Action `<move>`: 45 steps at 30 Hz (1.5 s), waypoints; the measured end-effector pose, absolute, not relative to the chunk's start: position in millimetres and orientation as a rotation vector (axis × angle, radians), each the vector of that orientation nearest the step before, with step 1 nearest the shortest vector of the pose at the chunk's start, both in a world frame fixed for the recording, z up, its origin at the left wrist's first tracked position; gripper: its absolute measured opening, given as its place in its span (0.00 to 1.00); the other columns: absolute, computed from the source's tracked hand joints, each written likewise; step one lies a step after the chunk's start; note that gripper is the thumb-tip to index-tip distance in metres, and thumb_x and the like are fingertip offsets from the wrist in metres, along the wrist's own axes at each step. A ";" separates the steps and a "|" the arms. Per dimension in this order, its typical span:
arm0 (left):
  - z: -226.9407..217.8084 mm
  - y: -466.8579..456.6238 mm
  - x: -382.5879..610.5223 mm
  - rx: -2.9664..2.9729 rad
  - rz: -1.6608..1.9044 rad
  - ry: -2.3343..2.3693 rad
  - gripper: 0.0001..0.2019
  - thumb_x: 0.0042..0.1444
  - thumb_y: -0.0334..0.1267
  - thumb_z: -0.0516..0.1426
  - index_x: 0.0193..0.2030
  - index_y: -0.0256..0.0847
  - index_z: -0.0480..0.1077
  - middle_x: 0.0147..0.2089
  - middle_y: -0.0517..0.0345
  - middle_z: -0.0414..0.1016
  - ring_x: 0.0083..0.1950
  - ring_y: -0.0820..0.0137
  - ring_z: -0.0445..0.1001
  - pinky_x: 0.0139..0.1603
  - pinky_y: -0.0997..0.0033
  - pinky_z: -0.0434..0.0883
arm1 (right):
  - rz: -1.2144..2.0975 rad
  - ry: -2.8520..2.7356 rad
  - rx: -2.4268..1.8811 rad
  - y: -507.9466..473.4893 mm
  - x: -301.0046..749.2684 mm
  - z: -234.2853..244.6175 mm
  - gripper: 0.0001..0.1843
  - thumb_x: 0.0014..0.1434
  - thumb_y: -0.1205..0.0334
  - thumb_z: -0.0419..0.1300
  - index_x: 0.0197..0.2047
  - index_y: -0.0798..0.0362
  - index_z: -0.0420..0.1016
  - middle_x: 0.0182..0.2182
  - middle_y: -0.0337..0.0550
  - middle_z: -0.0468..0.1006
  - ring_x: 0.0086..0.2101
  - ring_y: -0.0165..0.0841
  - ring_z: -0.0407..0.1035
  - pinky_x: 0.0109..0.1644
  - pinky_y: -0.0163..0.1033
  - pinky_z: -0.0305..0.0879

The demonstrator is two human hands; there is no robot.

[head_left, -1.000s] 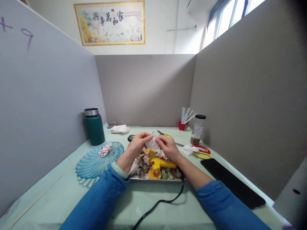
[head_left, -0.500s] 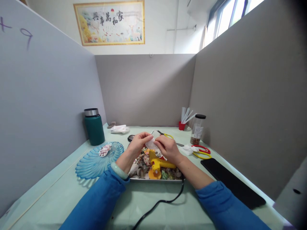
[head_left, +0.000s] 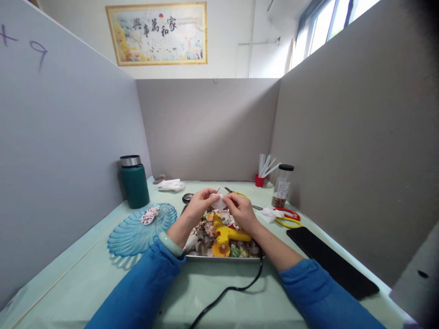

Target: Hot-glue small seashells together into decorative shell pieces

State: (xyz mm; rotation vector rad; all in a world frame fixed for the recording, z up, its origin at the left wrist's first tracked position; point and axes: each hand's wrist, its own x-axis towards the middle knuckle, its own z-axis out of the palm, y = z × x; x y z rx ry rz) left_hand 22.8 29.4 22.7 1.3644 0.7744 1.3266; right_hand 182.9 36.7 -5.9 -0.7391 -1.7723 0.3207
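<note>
Both of my hands meet above a metal tray (head_left: 222,258) filled with several seashells. My left hand (head_left: 200,205) and my right hand (head_left: 240,209) pinch a small white shell (head_left: 218,200) between their fingertips, holding it over the far part of the tray. A yellow glue gun (head_left: 224,235) lies on the shells just below my hands, its black cord (head_left: 226,290) running toward me. A blue shell-shaped glass plate (head_left: 137,230) with one speckled shell (head_left: 148,215) on it sits to the left of the tray.
A green thermos (head_left: 134,180) stands at the left wall. A red cup of sticks (head_left: 260,178), a jar (head_left: 281,185), red-and-yellow scissors (head_left: 290,218) and a black phone (head_left: 331,260) lie on the right. Grey partitions enclose the desk on three sides.
The white shell has been turned and drawn up smaller between the fingertips; both hands stay nearly in place above the tray.
</note>
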 end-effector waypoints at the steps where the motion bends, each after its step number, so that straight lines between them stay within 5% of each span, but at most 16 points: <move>1: 21.8 30.2 22.5 1.364 1.329 0.776 0.18 0.38 0.43 0.68 0.34 0.36 0.71 0.28 0.60 0.72 0.28 0.74 0.69 0.30 0.75 0.64 | 0.320 -1.764 -0.733 36.7 182.8 -5.7 0.14 0.62 0.54 0.53 0.30 0.52 0.72 0.23 0.38 0.69 0.25 0.30 0.62 0.30 0.35 0.57; 6: 20.5 31.3 22.0 1.407 1.343 0.814 0.16 0.38 0.43 0.68 0.31 0.36 0.71 0.27 0.61 0.72 0.28 0.75 0.69 0.31 0.75 0.63 | 0.311 -1.706 -0.669 36.8 181.7 -4.2 0.10 0.59 0.54 0.57 0.35 0.52 0.72 0.31 0.41 0.71 0.30 0.31 0.65 0.33 0.35 0.62; 23: 19.7 33.0 21.1 1.398 1.391 0.718 0.14 0.41 0.41 0.66 0.32 0.36 0.70 0.29 0.60 0.73 0.29 0.75 0.70 0.34 0.74 0.66 | 0.259 -1.764 -0.596 33.8 182.0 -1.6 0.06 0.58 0.60 0.58 0.39 0.51 0.71 0.33 0.41 0.70 0.31 0.31 0.64 0.35 0.36 0.62; 37: 15.9 38.9 23.9 1.525 1.543 1.085 0.20 0.41 0.47 0.66 0.34 0.35 0.68 0.33 0.54 0.73 0.36 0.70 0.72 0.34 0.72 0.70 | -0.031 -1.690 -0.781 33.8 182.0 -5.9 0.09 0.62 0.59 0.55 0.32 0.53 0.71 0.27 0.40 0.70 0.28 0.30 0.63 0.34 0.35 0.60; 45: 24.2 24.3 27.0 1.396 1.281 0.704 0.24 0.45 0.41 0.66 0.48 0.36 0.67 0.43 0.48 0.76 0.39 0.68 0.75 0.39 0.67 0.73 | -0.341 -1.876 -0.796 29.0 183.1 -4.5 0.07 0.62 0.62 0.54 0.38 0.53 0.72 0.33 0.46 0.74 0.35 0.36 0.67 0.39 0.39 0.61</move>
